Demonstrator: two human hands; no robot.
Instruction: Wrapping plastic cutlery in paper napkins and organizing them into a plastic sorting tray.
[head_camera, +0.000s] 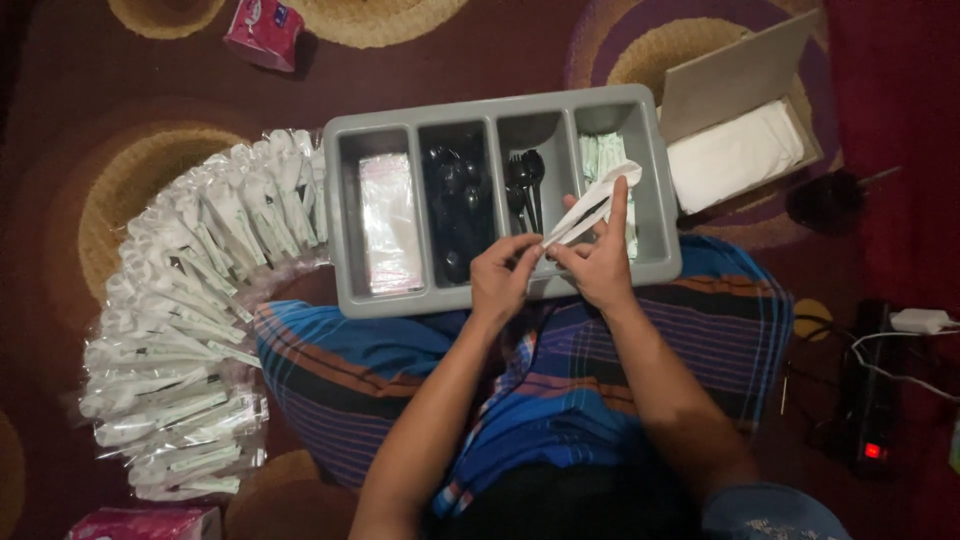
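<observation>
Both hands meet over the near edge of a grey four-compartment tray (500, 106). My right hand (598, 262) holds a white napkin-wrapped cutlery bundle (598, 198), index finger stretched along it. My left hand (503, 278) pinches the bundle's lower end. The tray's compartments hold clear packets (390, 222), black spoons (455, 200), black forks (524, 180) and white wrapped items (600, 156).
A curved row of several sealed clear cutlery packs (190, 310) lies on the carpet at left. An open cardboard box with white napkins (738, 152) sits at upper right. Pink tissue packs (262, 30) are at top. A power strip with cables (868, 400) lies at right.
</observation>
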